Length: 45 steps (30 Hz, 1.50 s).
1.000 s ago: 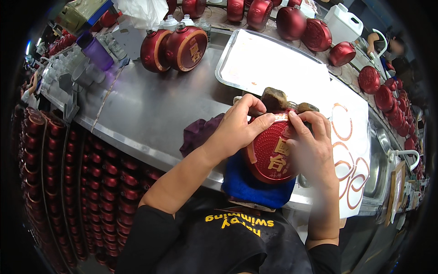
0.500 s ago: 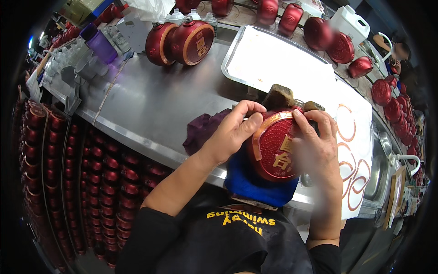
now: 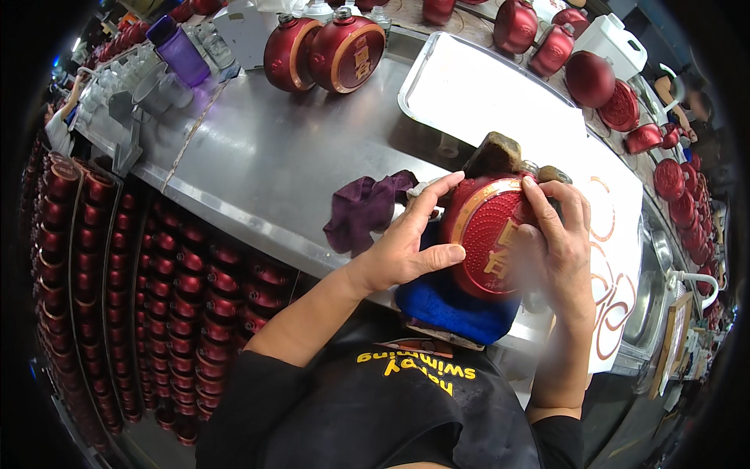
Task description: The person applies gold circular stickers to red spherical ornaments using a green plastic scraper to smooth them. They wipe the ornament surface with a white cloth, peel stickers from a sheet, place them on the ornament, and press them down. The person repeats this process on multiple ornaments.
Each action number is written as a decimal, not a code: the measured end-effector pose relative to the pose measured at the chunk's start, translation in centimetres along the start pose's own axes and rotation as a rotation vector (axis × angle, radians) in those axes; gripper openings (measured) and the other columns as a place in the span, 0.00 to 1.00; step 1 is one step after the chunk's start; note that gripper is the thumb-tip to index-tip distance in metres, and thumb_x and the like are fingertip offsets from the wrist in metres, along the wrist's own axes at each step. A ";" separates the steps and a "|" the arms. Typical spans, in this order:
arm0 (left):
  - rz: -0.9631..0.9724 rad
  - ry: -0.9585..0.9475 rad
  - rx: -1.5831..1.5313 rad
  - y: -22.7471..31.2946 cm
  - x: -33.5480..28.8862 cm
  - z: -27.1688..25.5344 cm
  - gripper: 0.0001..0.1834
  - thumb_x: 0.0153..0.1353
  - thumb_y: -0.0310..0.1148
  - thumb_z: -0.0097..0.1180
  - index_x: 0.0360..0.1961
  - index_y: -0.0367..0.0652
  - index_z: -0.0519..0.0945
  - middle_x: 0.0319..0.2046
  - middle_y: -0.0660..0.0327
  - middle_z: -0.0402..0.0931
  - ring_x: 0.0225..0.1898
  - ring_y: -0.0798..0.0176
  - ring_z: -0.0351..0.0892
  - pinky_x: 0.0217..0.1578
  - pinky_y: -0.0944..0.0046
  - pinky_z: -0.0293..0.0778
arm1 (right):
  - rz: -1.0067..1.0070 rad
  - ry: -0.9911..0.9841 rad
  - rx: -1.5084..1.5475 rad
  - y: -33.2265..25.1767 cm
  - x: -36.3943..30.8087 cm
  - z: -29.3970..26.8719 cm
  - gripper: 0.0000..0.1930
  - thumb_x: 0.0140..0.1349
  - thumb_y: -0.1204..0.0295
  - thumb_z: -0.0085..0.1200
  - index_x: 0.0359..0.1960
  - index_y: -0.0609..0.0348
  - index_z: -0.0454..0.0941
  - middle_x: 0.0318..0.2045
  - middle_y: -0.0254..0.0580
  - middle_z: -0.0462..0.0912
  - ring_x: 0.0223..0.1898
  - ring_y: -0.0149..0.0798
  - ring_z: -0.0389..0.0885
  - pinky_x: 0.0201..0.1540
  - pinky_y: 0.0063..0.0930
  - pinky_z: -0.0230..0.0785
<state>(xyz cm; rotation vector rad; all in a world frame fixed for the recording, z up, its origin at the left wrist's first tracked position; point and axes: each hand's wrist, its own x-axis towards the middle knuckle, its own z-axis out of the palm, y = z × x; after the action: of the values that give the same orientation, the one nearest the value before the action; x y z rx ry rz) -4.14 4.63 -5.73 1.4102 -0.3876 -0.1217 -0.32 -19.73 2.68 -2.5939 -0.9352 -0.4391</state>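
A round, flat red bottle (image 3: 478,238) with a dotted face and raised gold characters rests tilted on a blue cloth pad (image 3: 453,309) in front of me. An orange-gold ring strip (image 3: 462,215) curves along the upper left of its face. My left hand (image 3: 406,250) is spread at the bottle's left edge, its thumb by the face and its fingertips near the top. Around the right side curls my right hand (image 3: 564,242), index fingertip pressed on the strip's upper end; a blur covers part of it. Dark brown blocks (image 3: 498,155) stand behind the bottle's neck.
A purple cloth (image 3: 363,207) lies left on the steel table (image 3: 258,164). Two finished-looking red bottles (image 3: 346,55) stand farther back. A white-lined tray (image 3: 484,82) is behind, and loose ring strips (image 3: 615,316) lie on white sheets at right. Stacked red bottles (image 3: 187,313) fill the lower left.
My left thumb has come down off the strip and the left fingers have spread apart. The right hand stays at the strip's upper end. The whole view has shifted slightly.
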 end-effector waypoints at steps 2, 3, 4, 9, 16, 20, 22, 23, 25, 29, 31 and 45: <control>-0.012 0.000 -0.044 0.3 0.2 0.0 0.48 0.70 0.53 0.61 0.78 0.35 0.53 0.72 0.47 0.59 0.75 0.53 0.57 0.74 0.52 0.55 | 0.005 0.001 0.010 0.0 0.0 0.0 0.28 0.58 0.76 0.66 0.64 0.54 0.80 0.54 0.48 0.76 0.60 0.55 0.73 0.62 0.49 0.70; -0.015 0.039 -0.065 0.4 0.5 0.1 0.45 0.71 0.52 0.60 0.77 0.35 0.55 0.71 0.48 0.60 0.73 0.54 0.59 0.73 0.54 0.57 | 0.003 0.002 0.000 0.0 0.0 0.0 0.28 0.58 0.76 0.66 0.64 0.54 0.80 0.54 0.48 0.76 0.60 0.56 0.73 0.62 0.49 0.70; -0.017 0.078 -0.086 0.5 0.8 0.2 0.43 0.73 0.51 0.58 0.76 0.35 0.57 0.70 0.48 0.62 0.72 0.56 0.62 0.72 0.55 0.59 | 0.003 0.005 -0.006 0.0 0.0 0.0 0.28 0.58 0.76 0.66 0.64 0.54 0.80 0.54 0.48 0.76 0.60 0.56 0.73 0.62 0.49 0.70; -0.022 0.135 -0.068 0.6 2.6 0.8 0.31 0.76 0.46 0.55 0.69 0.34 0.66 0.60 0.52 0.74 0.61 0.63 0.73 0.63 0.62 0.70 | -0.019 -0.014 -0.015 0.3 -0.1 0.0 0.27 0.59 0.75 0.66 0.63 0.54 0.80 0.55 0.48 0.76 0.60 0.56 0.73 0.62 0.50 0.69; 0.024 0.214 -0.136 0.2 3.2 1.8 0.26 0.76 0.46 0.55 0.61 0.33 0.72 0.53 0.53 0.78 0.54 0.64 0.78 0.57 0.63 0.73 | -0.065 -0.035 -0.085 0.3 0.1 -0.1 0.27 0.59 0.73 0.66 0.63 0.54 0.79 0.56 0.48 0.75 0.60 0.56 0.73 0.63 0.51 0.68; -0.010 0.093 -0.130 0.0 2.4 0.9 0.32 0.78 0.47 0.51 0.71 0.34 0.63 0.63 0.53 0.70 0.66 0.62 0.69 0.67 0.61 0.66 | -0.042 -0.037 -0.078 -0.6 0.1 -0.5 0.28 0.58 0.72 0.67 0.63 0.51 0.79 0.57 0.46 0.74 0.60 0.55 0.72 0.63 0.50 0.69; 0.029 0.052 -0.118 -0.2 1.6 0.4 0.36 0.78 0.50 0.50 0.74 0.34 0.61 0.66 0.52 0.67 0.68 0.61 0.66 0.69 0.60 0.63 | -0.031 -0.038 -0.069 -0.8 0.1 -0.6 0.29 0.58 0.72 0.67 0.64 0.49 0.79 0.58 0.45 0.73 0.60 0.53 0.72 0.63 0.50 0.69; 0.001 0.034 -0.129 -0.2 1.2 0.3 0.42 0.75 0.54 0.53 0.76 0.34 0.57 0.69 0.51 0.64 0.70 0.58 0.64 0.71 0.57 0.58 | -0.032 -0.028 -0.050 -0.9 0.2 -0.5 0.29 0.57 0.73 0.67 0.64 0.48 0.80 0.57 0.44 0.73 0.59 0.52 0.73 0.62 0.50 0.70; 0.037 0.039 -0.028 -0.5 0.6 0.1 0.45 0.73 0.56 0.56 0.77 0.34 0.56 0.70 0.50 0.64 0.71 0.57 0.63 0.72 0.55 0.56 | -0.020 -0.023 -0.023 -0.9 0.4 -0.3 0.29 0.57 0.73 0.68 0.63 0.48 0.80 0.57 0.44 0.74 0.59 0.51 0.74 0.61 0.49 0.71; 0.059 0.059 0.038 -0.8 0.0 0.3 0.49 0.70 0.56 0.60 0.78 0.34 0.54 0.71 0.49 0.62 0.72 0.54 0.61 0.73 0.53 0.53 | -0.009 0.000 0.002 -1.0 0.3 0.1 0.28 0.57 0.74 0.68 0.62 0.50 0.81 0.56 0.44 0.74 0.57 0.50 0.75 0.59 0.46 0.72; 0.085 0.054 0.052 -0.9 0.0 0.3 0.49 0.70 0.55 0.60 0.78 0.33 0.54 0.72 0.49 0.61 0.72 0.54 0.61 0.73 0.53 0.54 | -0.003 -0.007 0.005 -0.9 0.3 0.1 0.27 0.57 0.73 0.68 0.62 0.51 0.81 0.56 0.44 0.75 0.56 0.50 0.75 0.59 0.45 0.72; 0.117 -0.014 0.112 -1.0 -0.3 0.0 0.52 0.71 0.52 0.61 0.80 0.31 0.48 0.77 0.39 0.51 0.80 0.43 0.46 0.77 0.51 0.44 | 0.032 -0.029 -0.026 -1.0 0.2 0.0 0.26 0.61 0.70 0.67 0.63 0.49 0.81 0.57 0.45 0.75 0.57 0.50 0.74 0.60 0.46 0.71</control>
<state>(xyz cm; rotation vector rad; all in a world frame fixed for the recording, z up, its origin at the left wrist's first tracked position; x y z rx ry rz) -4.27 4.57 -6.80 1.4940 -0.4941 -0.0143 -0.82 -18.87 2.95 -2.6413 -0.9016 -0.4083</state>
